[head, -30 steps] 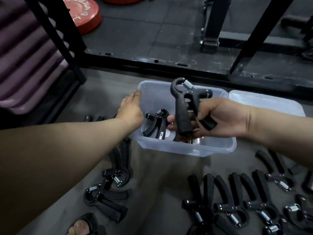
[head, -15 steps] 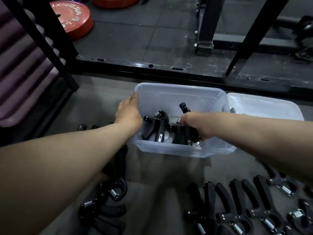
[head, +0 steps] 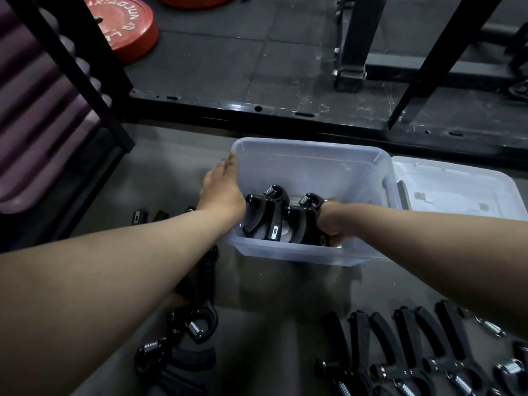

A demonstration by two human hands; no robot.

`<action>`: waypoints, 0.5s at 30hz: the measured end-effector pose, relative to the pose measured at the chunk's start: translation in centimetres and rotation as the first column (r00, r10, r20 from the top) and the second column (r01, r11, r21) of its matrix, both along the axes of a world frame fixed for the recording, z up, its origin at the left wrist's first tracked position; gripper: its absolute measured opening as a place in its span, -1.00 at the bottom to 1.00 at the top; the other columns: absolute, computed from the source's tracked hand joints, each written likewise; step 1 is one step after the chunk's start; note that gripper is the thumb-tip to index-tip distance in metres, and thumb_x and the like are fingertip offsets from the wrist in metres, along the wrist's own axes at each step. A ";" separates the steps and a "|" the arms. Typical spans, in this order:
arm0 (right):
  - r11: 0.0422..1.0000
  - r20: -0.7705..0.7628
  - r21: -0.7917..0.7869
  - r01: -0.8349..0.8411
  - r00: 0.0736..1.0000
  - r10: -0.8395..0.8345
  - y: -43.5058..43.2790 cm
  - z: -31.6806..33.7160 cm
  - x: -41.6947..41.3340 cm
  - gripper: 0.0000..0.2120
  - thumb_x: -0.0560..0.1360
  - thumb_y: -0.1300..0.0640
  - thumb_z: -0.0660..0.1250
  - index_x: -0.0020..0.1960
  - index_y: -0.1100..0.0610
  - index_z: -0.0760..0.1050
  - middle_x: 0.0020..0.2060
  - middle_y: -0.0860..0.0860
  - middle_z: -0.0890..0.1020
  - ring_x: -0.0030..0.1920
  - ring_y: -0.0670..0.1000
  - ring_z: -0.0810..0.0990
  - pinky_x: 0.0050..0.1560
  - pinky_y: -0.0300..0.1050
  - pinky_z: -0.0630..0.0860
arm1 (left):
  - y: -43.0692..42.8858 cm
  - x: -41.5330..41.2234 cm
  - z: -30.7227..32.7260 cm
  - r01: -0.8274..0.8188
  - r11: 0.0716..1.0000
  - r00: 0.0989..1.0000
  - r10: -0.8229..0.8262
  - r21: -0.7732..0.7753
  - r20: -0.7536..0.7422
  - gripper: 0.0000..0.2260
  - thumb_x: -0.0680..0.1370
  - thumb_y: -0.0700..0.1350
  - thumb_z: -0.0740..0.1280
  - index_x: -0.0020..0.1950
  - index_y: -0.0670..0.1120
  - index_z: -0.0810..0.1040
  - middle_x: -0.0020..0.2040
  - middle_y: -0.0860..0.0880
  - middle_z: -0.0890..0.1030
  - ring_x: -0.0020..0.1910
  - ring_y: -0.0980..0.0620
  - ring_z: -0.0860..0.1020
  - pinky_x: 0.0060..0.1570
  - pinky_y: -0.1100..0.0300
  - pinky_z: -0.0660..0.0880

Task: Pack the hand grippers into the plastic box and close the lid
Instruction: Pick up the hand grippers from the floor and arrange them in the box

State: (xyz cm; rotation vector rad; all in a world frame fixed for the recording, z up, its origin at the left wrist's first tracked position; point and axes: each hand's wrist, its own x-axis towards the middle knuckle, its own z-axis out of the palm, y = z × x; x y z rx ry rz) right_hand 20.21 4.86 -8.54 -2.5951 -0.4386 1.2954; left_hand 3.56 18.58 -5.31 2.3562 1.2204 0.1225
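Note:
A clear plastic box (head: 311, 155) stands open on the grey floor. Two black hand grippers stand inside it: one (head: 265, 210) at the left, a second (head: 307, 218) beside it. My right hand (head: 331, 221) is down inside the box, fingers curled round the second gripper's handles. My left hand (head: 221, 190) rests flat against the box's left wall, fingers straight. The box's lid (head: 457, 190) lies flat to the right of the box. Several more black grippers lie on the floor at the lower right (head: 400, 352) and lower left (head: 183, 347).
A black steel rack frame (head: 285, 112) runs across just behind the box, with upright posts (head: 351, 44) beyond. A red weight plate (head: 125, 30) lies at the far left. Purple padded rolls (head: 37, 110) sit at the left edge.
My right hand has lowered the gripper from above the box down into it, beside the first one, and stood it upright. My left hand has stayed on the box's left wall.

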 end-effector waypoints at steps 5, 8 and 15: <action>0.990 0.032 -0.060 -0.129 0.991 0.131 -0.1 -0.1 -0.7 -0.48 0.54 -0.16 0.28 0.14 0.32 0.40 -0.06 0.27 0.63 -0.19 0.28 0.70 -0.22 0.20 0.66 | -0.1 -0.1 0.2 -0.002 1.000 1.000 0.002 0.000 0.005 -0.32 0.52 -0.27 0.10 0.61 -0.01 -0.06 0.60 -0.03 0.06 0.55 -0.07 0.04 0.52 0.05 0.03; 0.980 0.006 -0.108 -0.170 0.985 0.172 0.0 0.1 -0.8 -0.61 0.60 -0.02 0.16 0.12 0.34 0.41 -0.13 0.25 0.63 -0.21 0.23 0.68 -0.53 -0.08 0.60 | -0.2 -0.1 0.3 -0.005 1.000 1.000 0.005 -0.008 0.005 -0.31 0.51 -0.28 0.09 0.61 -0.01 -0.06 0.60 -0.02 0.05 0.55 -0.05 0.02 0.52 0.06 0.02; 0.958 0.200 -0.048 -0.281 0.937 0.285 0.1 1.5 -0.6 -0.65 0.59 0.02 0.16 0.15 0.26 0.52 0.09 0.18 0.59 0.08 0.19 0.62 0.06 -0.04 0.57 | -0.3 -0.2 0.6 0.003 1.000 1.000 -0.002 -0.031 0.025 -0.29 0.50 -0.29 0.12 0.61 -0.01 -0.06 0.59 -0.04 0.07 0.55 -0.07 0.02 0.52 0.02 0.04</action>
